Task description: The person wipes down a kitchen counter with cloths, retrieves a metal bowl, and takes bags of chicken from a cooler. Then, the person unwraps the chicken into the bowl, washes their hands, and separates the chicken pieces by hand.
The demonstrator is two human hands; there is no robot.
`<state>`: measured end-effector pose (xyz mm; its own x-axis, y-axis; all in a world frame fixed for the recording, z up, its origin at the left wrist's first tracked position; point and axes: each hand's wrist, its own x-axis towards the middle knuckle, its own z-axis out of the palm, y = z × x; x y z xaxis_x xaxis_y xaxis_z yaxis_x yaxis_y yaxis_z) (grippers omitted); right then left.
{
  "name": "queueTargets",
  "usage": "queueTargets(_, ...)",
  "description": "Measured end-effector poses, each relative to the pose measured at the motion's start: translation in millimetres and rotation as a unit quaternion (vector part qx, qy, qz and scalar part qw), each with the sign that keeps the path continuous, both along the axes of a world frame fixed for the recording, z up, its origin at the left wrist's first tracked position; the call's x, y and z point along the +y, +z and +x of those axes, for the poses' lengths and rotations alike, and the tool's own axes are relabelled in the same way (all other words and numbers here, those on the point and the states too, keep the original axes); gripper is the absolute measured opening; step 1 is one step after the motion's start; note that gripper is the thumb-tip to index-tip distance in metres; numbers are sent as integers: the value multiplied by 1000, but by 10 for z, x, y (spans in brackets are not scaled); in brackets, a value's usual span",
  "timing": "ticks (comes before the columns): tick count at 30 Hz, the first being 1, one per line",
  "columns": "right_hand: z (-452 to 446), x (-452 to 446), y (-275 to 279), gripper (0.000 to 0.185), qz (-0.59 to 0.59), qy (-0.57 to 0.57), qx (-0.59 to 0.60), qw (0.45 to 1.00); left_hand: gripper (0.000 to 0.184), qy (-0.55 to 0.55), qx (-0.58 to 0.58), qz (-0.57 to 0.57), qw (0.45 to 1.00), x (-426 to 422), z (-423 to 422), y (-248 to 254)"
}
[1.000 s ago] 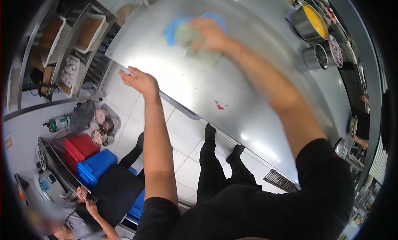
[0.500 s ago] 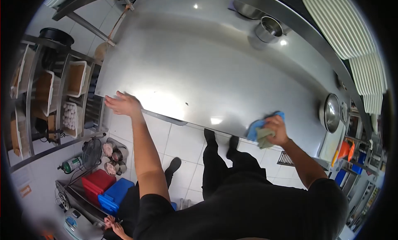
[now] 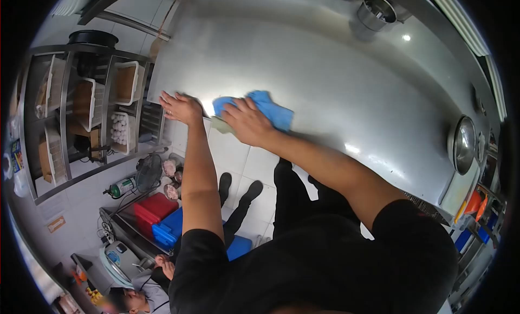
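My right hand (image 3: 248, 122) presses down on a blue cloth (image 3: 276, 111), which lies spread on the steel table (image 3: 303, 65) near its front edge. A pale green cloth (image 3: 221, 125) pokes out under the same hand and hangs at the edge. At the table's front left corner, my left hand (image 3: 183, 108) has its fingers spread and holds nothing; it rests at or just over the edge.
A steel pot (image 3: 377, 14) stands at the back of the table, and a steel bowl (image 3: 463, 145) at the right end. Shelves with white bins (image 3: 129, 83) are on the left. Another person's hands (image 3: 164, 265) show at lower left, near red (image 3: 154, 214) and blue boxes (image 3: 169, 227).
My right hand has swept the cloths left along the table's front edge, from the right side to near my left hand. The blue cloth is more spread out. The view has shifted.
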<state>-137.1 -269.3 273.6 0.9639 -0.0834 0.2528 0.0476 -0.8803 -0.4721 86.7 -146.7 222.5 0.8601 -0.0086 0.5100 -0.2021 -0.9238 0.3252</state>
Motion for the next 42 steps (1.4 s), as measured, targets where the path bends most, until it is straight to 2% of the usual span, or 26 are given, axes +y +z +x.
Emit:
queueTargets(1, 250, 132, -123, 50, -22, -10, -40, 999, 55, 9, -12, 19, 1000, 82, 42, -55)
queueTargets(3, 615, 276, -61, 47, -12, -3, -15, 1000, 55, 0, -38, 44, 998, 143, 223, -221)
queueTargets(6, 801, 192, -106, 44, -5, -79, -44, 996, 55, -8, -170, 178, 969, 255, 411, -394)
queueTargets(7, 756, 147, -175, 43, -2, -116, -58, 992, 58, 1, -108, 199, 974, 287, 447, -359)
queueTargets(10, -82, -282, 115, 42, -64, -213, 115, 968, 62, -104, 11, 113, 988, 143, 150, 75)
queueTargets(11, -390, -385, -75, 43, -16, -289, 130, 948, 61, -126, 20, 113, 985, 136, 159, 116)
queueTargets(12, -927, -520, -161, 47, -10, -387, 63, 920, 61, -138, 3, 123, 983, 135, 142, 112)
queueTargets(13, -1487, -655, -6, 55, -12, -432, 90, 897, 60, -146, -12, 133, 980, 135, 159, 81)
queueTargets(14, -2009, -722, -98, 60, 7, -524, 4, 852, 60, -167, -8, 128, 978, 117, 144, 97)
queueTargets(15, -2571, -833, -46, 70, 67, -592, 62, 800, 59, -184, -7, 124, 975, 103, 125, 126)
queueTargets(17, -3517, -1114, -39, 55, -82, -697, 21, 712, 58, -216, -7, 117, 969, 75, 89, 144)
queueTargets(18, -3983, -1258, -203, 49, -63, -770, 69, 632, 58, -229, -10, 118, 966, 88, 101, 109)
queueTargets(19, -4187, -1350, 16, 43, -4, -801, 118, 587, 57, -242, -14, 116, 963, 102, 171, 125)
queueTargets(21, -4700, -1494, -83, 41, -112, -801, 106, 579, 56, -256, -8, 94, 962, 107, 191, 160)
queueTargets(24, -3875, -1354, 383, 42, -47, -747, 18, 663, 54, -271, -3, 81, 959, 76, 165, 129)
queueTargets(26, -2690, -1005, 662, 55, 87, -711, 108, 689, 53, -278, -8, 80, 957, 92, 182, 127)
queueTargets(27, -2176, -758, 532, 54, 98, -645, 53, 756, 53, -278, -5, 78, 957, 93, 185, 118)
queueTargets(29, -1149, -307, 472, 49, 105, -446, 88, 885, 52, -276, -1, 76, 958, 99, 200, 108)
queueTargets(30, -609, -65, 129, 41, 105, -336, 38, 935, 52, -284, -2, 64, 957, 93, 189, 132)
queueTargets(32, 174, 235, 80, 45, 5, -190, 77, 979, 51, -284, 2, 53, 957, 79, 153, 162)
queueTargets(33, 514, 342, -31, 48, -45, -188, 60, 979, 51, -287, 3, 48, 957, 64, 164, 181)
queueTargets(34, 887, 389, -212, 51, -22, -189, 0, 982, 50, -297, -19, 53, 953, 117, 290, 71)
queueTargets(36, 1251, 13, 26, 52, -45, -196, 27, 979, 50, -290, -8, 40, 956, 102, 208, 111)
queueTargets(40, 1628, -1276, -178, 51, -77, -414, 28, 907, 53, -287, 22, 57, 956, 93, 172, 126)
queueTargets(41, 1504, -1742, -179, 54, -32, -436, 85, 895, 54, -284, 26, 61, 956, 115, 173, 123)
queueTargets(42, 1139, -2046, -138, 55, -63, -536, 18, 841, 56, -284, 41, 64, 956, 133, 193, 112)
